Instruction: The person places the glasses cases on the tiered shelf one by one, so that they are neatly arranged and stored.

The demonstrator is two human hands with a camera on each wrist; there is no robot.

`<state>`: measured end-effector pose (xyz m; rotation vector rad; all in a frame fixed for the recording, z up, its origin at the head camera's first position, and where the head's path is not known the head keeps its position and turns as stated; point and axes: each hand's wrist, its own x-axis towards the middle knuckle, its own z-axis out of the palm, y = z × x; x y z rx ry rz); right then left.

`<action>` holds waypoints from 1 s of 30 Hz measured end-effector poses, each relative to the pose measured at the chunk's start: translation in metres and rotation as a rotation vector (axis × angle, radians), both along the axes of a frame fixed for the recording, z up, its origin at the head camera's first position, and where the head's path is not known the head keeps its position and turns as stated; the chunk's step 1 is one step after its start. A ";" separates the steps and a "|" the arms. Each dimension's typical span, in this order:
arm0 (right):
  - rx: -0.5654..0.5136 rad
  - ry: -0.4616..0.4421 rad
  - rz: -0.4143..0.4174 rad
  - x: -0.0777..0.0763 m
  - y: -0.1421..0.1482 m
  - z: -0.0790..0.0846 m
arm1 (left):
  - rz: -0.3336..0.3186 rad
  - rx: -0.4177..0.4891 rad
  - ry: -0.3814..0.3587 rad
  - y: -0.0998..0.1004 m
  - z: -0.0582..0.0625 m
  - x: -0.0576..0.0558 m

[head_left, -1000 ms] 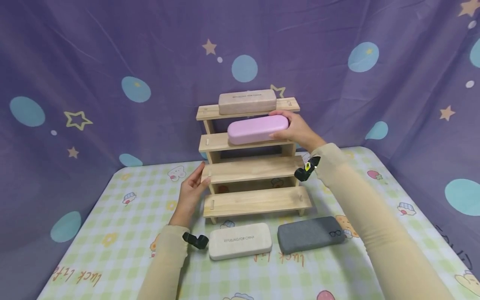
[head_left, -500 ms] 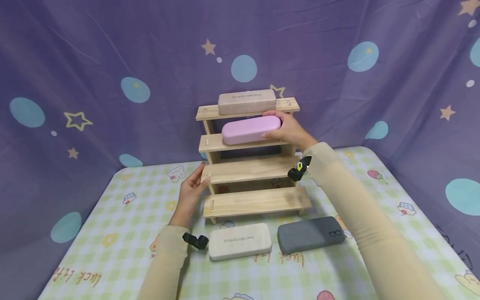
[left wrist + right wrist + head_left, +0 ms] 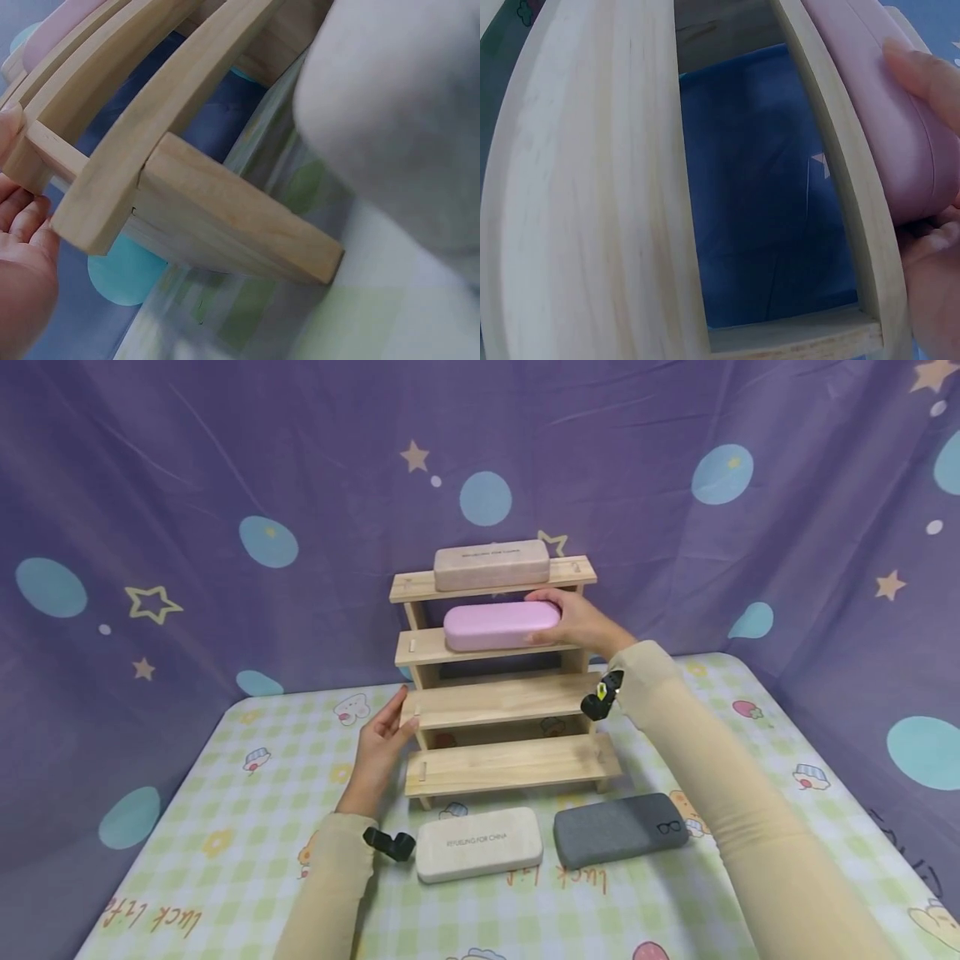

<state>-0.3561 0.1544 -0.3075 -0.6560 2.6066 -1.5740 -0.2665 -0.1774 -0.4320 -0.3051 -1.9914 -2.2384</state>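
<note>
In the head view a pink glasses case lies level on the second board from the top of a wooden step rack. My right hand grips its right end, thumb in front and fingers behind. The right wrist view shows the thumb pressed on the case's side. At the rack's left side, my left hand holds the end of the third board down, thumb at the front edge. Seen from the left wrist, the fingers curl beside that board's end.
A beige glasses case sits on the top board. On the checked tablecloth before the rack lie a cream case and a grey case, side by side. A purple curtain hangs behind.
The right hand has moved the pink case left along the second board, then lowered and levelled it there. My left hand stays at the rack's side.
</note>
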 end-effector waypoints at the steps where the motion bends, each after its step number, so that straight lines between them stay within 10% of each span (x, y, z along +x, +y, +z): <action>1: 0.011 0.004 0.002 -0.001 0.000 0.000 | 0.001 -0.005 0.002 0.000 0.000 0.000; 30: -0.039 0.001 -0.034 0.013 0.012 -0.004 | -0.005 0.009 -0.003 0.000 0.001 -0.001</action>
